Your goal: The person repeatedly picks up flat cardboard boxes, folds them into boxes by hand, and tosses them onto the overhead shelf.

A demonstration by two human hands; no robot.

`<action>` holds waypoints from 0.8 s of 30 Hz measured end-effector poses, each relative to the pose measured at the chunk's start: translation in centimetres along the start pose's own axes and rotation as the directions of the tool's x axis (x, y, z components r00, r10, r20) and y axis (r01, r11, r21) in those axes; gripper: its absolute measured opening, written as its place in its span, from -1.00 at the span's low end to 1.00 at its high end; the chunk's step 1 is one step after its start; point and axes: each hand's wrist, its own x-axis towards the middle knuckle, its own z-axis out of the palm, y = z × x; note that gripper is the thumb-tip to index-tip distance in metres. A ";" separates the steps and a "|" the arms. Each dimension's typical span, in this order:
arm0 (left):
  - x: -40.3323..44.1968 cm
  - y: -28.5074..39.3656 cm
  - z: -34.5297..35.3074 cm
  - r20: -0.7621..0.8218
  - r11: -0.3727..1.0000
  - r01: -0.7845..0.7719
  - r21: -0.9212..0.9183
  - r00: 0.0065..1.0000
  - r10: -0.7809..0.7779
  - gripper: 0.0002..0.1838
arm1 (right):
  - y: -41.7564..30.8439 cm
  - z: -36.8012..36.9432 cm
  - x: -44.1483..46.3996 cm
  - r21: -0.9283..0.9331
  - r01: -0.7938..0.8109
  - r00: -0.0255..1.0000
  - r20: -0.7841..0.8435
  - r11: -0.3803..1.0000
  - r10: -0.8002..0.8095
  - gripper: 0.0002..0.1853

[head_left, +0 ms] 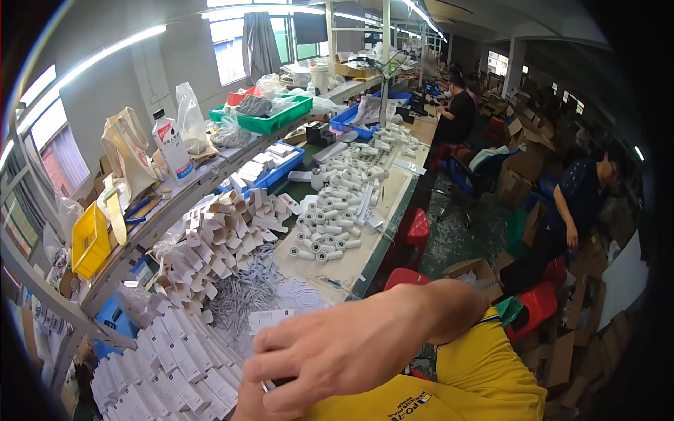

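My right hand reaches across the front of my body, its fingers curled and closed against my left wrist or hand at the bottom edge. A small metallic edge shows between them; what it belongs to is hidden. The fingers of my left hand cannot be seen. Rows of closed white boxes lie to the left. Just beyond my right hand are a white printed sheet, a pile of grey-white cables and small paper slips. Many white cylindrical devices lie farther along the bench.
Open white cartons are heaped by the shelf. A blue tray holds white boxes. On the shelf stand a yellow bin, a bottle and a green tray. Red stools and two other people are at the right.
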 end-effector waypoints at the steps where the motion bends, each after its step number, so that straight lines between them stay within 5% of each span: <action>1: 0.9 0.2 0.0 -0.009 0.967 0.242 0.078 0.970 -0.242 -0.76 | 0.0 -0.2 -0.8 0.070 -0.040 0.997 -0.065 0.997 0.045 -0.75; 3: 2.8 1.0 0.5 -0.081 0.714 0.667 0.213 0.741 -0.667 -0.78 | 0.4 -0.2 -2.3 0.218 -0.106 0.972 -0.185 0.970 0.148 -0.69; 5: 5.2 2.3 1.3 -0.210 0.274 0.917 0.290 0.340 -0.917 -0.67 | 0.9 0.6 -4.3 0.303 -0.132 0.949 -0.238 0.944 0.209 -0.65; 7: 7.5 3.0 2.4 -0.357 -0.237 0.931 0.279 -0.128 -0.925 -0.51 | 2.2 2.7 -7.5 0.449 -0.146 0.874 -0.359 0.881 0.328 -0.56; 9: 9.7 2.7 3.6 -0.469 -0.679 0.707 0.196 -0.541 -0.699 -0.33 | 3.5 5.0 -10.7 0.579 -0.136 0.770 -0.448 0.804 0.453 -0.46; 10: 9.8 2.2 3.4 -0.467 -0.680 0.709 0.188 -0.545 -0.697 -0.33 | 4.0 6.2 -12.0 0.582 -0.142 0.766 -0.447 0.800 0.461 -0.46; 14: 8.8 -1.4 1.9 -0.260 -0.541 0.814 0.209 -0.487 -0.834 -0.30 | 4.6 11.4 -16.2 0.774 -0.331 0.474 -0.359 0.540 0.804 -0.33; 19: 8.5 -3.2 1.7 -0.238 -0.434 0.859 0.271 -0.378 -0.895 -0.37 | 3.4 12.5 -17.3 0.746 -0.521 0.328 -0.274 0.414 0.904 -0.31; 24: 7.2 -3.8 0.3 -0.119 -0.252 0.887 0.387 -0.223 -0.968 -0.52 | 3.3 13.0 -17.4 0.759 -0.523 0.279 -0.276 0.387 0.920 -0.32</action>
